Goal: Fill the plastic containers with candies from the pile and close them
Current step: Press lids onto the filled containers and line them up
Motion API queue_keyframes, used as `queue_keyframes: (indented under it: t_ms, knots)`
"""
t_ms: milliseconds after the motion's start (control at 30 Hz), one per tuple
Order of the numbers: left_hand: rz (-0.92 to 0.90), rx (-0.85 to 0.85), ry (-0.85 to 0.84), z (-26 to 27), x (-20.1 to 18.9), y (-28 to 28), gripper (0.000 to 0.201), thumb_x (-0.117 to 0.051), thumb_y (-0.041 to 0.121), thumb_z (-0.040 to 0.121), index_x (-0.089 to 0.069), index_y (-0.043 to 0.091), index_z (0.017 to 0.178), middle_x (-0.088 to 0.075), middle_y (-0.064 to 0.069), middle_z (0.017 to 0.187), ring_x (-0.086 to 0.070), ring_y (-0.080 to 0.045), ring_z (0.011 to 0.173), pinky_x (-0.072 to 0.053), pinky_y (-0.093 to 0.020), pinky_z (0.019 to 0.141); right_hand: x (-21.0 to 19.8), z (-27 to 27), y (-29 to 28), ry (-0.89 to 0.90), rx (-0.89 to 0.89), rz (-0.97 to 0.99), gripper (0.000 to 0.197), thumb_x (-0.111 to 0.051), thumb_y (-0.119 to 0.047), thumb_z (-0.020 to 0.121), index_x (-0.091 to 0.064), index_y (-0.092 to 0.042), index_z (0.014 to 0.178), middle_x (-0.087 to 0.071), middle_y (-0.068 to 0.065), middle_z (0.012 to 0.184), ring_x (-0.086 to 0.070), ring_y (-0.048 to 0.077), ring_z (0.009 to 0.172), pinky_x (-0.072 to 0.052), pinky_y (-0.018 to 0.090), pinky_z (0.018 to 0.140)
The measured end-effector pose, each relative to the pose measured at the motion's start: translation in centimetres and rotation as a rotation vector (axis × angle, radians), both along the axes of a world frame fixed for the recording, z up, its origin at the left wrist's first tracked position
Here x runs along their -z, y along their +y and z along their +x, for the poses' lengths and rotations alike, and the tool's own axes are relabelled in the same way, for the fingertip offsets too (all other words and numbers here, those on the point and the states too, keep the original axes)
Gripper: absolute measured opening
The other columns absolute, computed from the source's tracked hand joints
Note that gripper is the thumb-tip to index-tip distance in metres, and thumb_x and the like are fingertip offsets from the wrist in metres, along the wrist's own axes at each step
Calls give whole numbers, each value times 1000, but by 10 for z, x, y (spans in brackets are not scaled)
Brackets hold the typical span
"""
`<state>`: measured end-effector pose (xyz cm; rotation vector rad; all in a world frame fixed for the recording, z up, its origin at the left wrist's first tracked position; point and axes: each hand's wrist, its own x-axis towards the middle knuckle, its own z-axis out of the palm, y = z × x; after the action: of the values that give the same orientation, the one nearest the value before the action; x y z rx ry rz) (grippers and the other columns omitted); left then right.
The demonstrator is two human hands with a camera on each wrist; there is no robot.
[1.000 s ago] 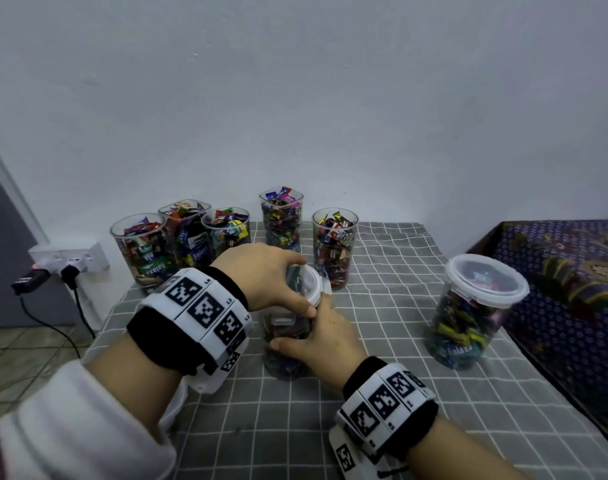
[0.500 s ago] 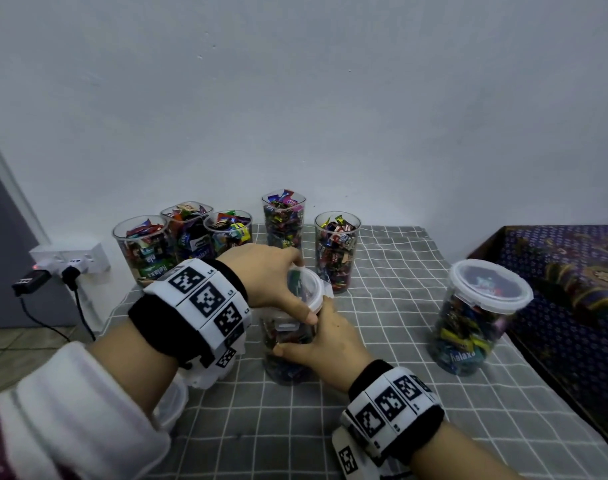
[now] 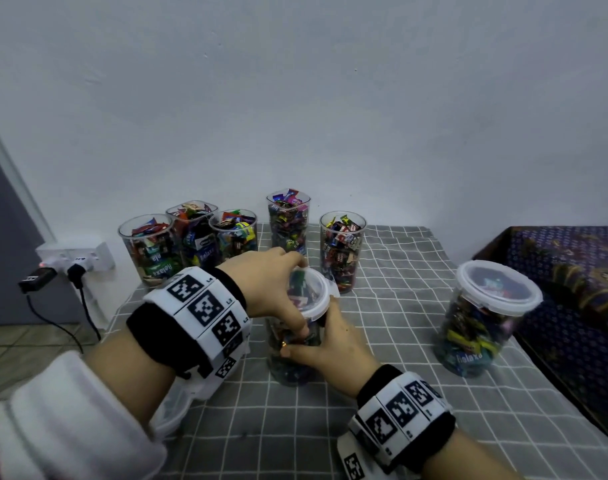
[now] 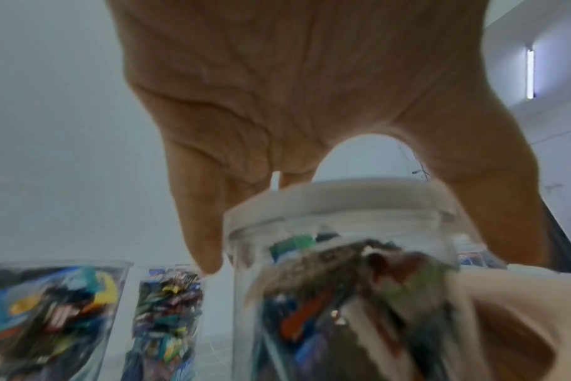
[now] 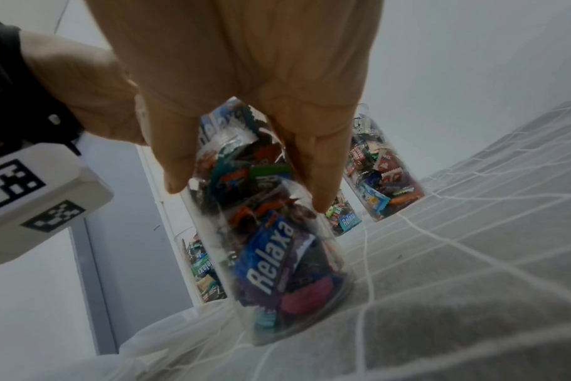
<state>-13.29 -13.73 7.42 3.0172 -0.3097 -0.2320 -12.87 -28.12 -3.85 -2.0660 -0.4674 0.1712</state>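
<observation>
A clear plastic container (image 3: 290, 362) (image 5: 277, 257) full of wrapped candies stands on the checked cloth in the middle. Its white lid (image 3: 314, 292) (image 4: 339, 198) sits tilted on the rim. My left hand (image 3: 274, 289) (image 4: 310, 129) arches over the lid, fingers and thumb curled round its edge. My right hand (image 3: 333, 344) (image 5: 245, 103) grips the container's side below the lid. Several open containers of candies (image 3: 191, 240) stand in a row at the back. A closed, lidded container (image 3: 482, 320) stands at the right.
The grey checked cloth (image 3: 416, 393) covers the table up to the white wall. A dark patterned box (image 3: 572, 289) lies along the right edge. A wall socket with plugs and a cable (image 3: 70, 265) hangs left of the table. Clear plastic (image 3: 170, 410) lies under my left forearm.
Both hands stay on the middle container. My left hand has shifted a little over the lid, which still sits tilted.
</observation>
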Motion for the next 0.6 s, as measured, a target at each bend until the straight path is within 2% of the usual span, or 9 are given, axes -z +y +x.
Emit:
queue_keyframes:
  t_ms: [100,167,233,300,367,433,467,500,600]
  knots:
    - [-190,2,-27,-7,13,10,108,-79,59,51,-29,28,143,-39,9,139,-42,-12,124,-36,-24,99,3,-4,0,16,1,132,79,-82,-26,68,-28,-35,125,-56,-10,121,-54,10,113,-44,28,95]
    - [-460,7,-21,-14,26,15,115,-71,63,40,-32,29,142,-38,12,139,-39,-7,127,-31,-18,102,8,-7,-1,22,9,253,96,-81,-25,66,-19,-37,138,-55,-11,126,-56,4,113,-45,27,97]
    - [-767,-41,-59,-18,41,18,112,-72,59,38,-30,34,139,-35,14,139,-37,-4,129,-30,-21,107,11,-10,1,19,29,332,110,-80,-33,60,-3,-54,135,-51,-13,132,-55,1,115,-47,31,99]
    - [-1005,-115,-87,-20,52,17,116,-79,49,41,-20,38,141,-29,18,139,-34,3,127,-32,-25,108,12,-12,2,-24,63,348,111,-75,-43,54,7,-65,126,-46,-24,131,-54,0,116,-48,36,99]
    - [-1151,-156,-85,-23,58,14,125,-87,29,53,-6,31,148,-29,24,132,-40,18,112,-36,-11,95,11,-13,3,-73,82,308,107,-68,-49,55,10,-68,125,-45,-26,132,-52,1,119,-47,38,99]
    - [-1285,-182,-50,-23,66,11,125,-86,5,60,0,22,149,-39,26,120,-50,28,89,-41,-1,75,11,-14,3,-111,85,244,102,-64,-51,57,9,-72,125,-44,-14,139,-49,7,123,-46,41,99]
    - [-1335,-186,-38,-23,70,10,124,-85,6,56,-4,21,148,-44,24,116,-53,26,86,-43,-1,71,12,-14,4,-118,82,228,100,-63,-52,58,8,-73,126,-43,-10,141,-48,10,125,-45,42,99]
    - [-1365,-187,-35,-24,73,10,123,-85,14,50,-10,22,147,-47,21,115,-56,23,85,-45,-3,69,13,-14,4,-125,78,220,99,-63,-51,59,6,-72,127,-43,-9,141,-47,11,126,-45,42,100]
    - [-1401,-199,-64,-22,78,10,110,-80,33,35,-28,21,131,-53,12,114,-59,17,88,-47,-7,71,11,-16,5,-120,76,218,99,-66,-47,59,-3,-63,134,-46,-11,138,-46,8,126,-44,41,101]
